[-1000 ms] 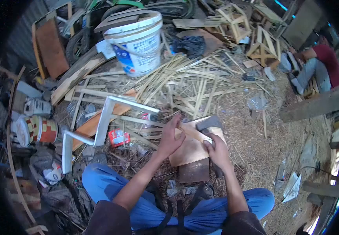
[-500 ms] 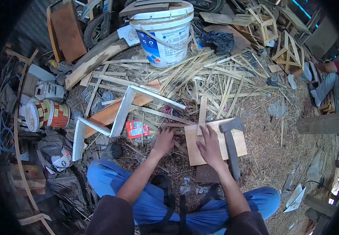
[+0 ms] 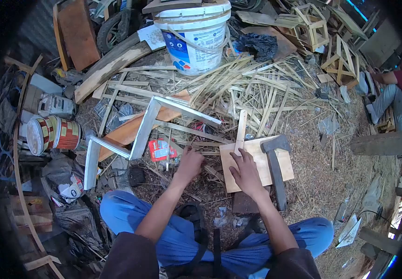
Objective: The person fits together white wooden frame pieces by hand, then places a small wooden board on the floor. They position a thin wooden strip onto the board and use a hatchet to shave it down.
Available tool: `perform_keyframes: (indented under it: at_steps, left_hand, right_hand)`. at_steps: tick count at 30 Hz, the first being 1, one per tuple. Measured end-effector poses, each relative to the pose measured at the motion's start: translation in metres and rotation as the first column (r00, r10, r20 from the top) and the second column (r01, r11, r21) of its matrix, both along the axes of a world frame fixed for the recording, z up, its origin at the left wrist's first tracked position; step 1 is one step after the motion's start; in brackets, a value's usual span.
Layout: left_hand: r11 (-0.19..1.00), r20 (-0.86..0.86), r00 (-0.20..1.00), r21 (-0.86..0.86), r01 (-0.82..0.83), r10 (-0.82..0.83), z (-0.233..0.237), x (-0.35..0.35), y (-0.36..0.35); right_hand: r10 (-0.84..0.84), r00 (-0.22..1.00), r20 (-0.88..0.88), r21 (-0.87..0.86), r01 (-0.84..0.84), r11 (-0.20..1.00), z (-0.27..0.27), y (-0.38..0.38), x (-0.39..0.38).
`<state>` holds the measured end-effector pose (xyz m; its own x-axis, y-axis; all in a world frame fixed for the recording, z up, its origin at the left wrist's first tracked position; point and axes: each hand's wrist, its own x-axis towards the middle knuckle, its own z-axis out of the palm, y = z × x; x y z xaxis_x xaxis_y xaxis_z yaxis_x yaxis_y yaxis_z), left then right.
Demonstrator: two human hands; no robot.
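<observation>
A pale wooden board lies on a darker block in front of me. A narrow light slat overlaps the board's far left part and points away from me. The fingers of my right hand rest apart on the slat's near end and the board. My left hand hovers left of the board, above thin wood strips and litter, its fingers loosely bent with nothing visible in them. An axe-like hammer lies across the board's right side, its head away from me and its handle toward me.
A white zigzag wooden frame stands to the left on an orange plank. Behind lie a heap of split strips and a large white bucket. A red packet is nearby. Another person sits at far right.
My left hand has lifted slightly and shifted a little left, its fingers more bent. My right hand stays on the slat. The view has tilted slightly.
</observation>
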<state>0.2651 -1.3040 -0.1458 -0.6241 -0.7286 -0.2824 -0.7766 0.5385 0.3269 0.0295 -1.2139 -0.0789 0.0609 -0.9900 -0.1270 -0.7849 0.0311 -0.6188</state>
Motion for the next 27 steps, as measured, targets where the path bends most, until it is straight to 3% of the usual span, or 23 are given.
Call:
perform_keyframes:
  at_steps: [4, 6, 10, 12, 13, 15, 20, 22, 24, 25, 27]
  left_hand:
    - [0.993, -0.121, 0.987, 0.037, 0.108, -0.103, 0.036, 0.000, -0.005]
    - [0.971, -0.225, 0.974, 0.226, 0.078, -0.025, 0.049, -0.002, -0.005]
    - [0.987, -0.296, 0.950, 0.096, 0.133, -0.099, 0.056, -0.006, 0.004]
    - [0.954, -0.307, 0.948, 0.250, 0.168, -0.087, 0.061, -0.006, 0.000]
    - [0.953, -0.307, 0.947, 0.247, 0.173, -0.093, 0.064, -0.010, 0.001]
    - [0.975, -0.298, 0.948, 0.146, 0.167, -0.117, 0.075, -0.020, 0.007]
    - [0.981, -0.275, 0.956, 0.132, 0.142, -0.102, 0.115, -0.029, 0.018]
    - [0.977, -0.234, 0.965, 0.142, 0.158, -0.122, 0.122, -0.030, 0.016]
    - [0.986, -0.352, 0.924, -0.120, 0.113, -0.149, 0.132, -0.030, 0.011]
    - [0.986, -0.352, 0.924, -0.123, 0.111, -0.148, 0.144, -0.029, 0.008]
    - [0.954, -0.446, 0.877, -0.297, 0.043, -0.178, 0.169, -0.026, 0.001]
  right_hand:
    - [0.051, 0.998, 0.029, 0.001, -0.051, 0.999, 0.004, 0.004, 0.003]
    - [0.073, 0.997, 0.027, -0.001, -0.073, 0.997, 0.004, 0.008, 0.004]
    - [0.179, 0.984, -0.006, 0.014, -0.179, 0.984, -0.007, 0.017, 0.012]
    - [0.190, 0.982, 0.015, 0.032, -0.191, 0.981, -0.008, 0.021, 0.018]
    - [0.205, 0.978, 0.040, 0.054, -0.207, 0.977, -0.007, 0.023, 0.022]
    - [0.178, 0.982, 0.061, 0.029, -0.180, 0.983, -0.020, 0.026, 0.029]
    - [0.141, 0.990, 0.012, 0.017, -0.141, 0.990, 0.003, 0.022, 0.033]
    - [-0.043, 0.998, 0.055, 0.027, 0.041, 0.999, 0.000, 0.023, 0.036]
    - [-0.072, 0.991, 0.109, -0.071, 0.080, 0.994, 0.002, 0.021, 0.040]
    - [-0.092, 0.982, 0.165, -0.166, 0.119, 0.979, 0.008, 0.018, 0.042]
    - [-0.092, 0.973, 0.212, -0.185, 0.132, 0.974, 0.023, 0.010, 0.043]
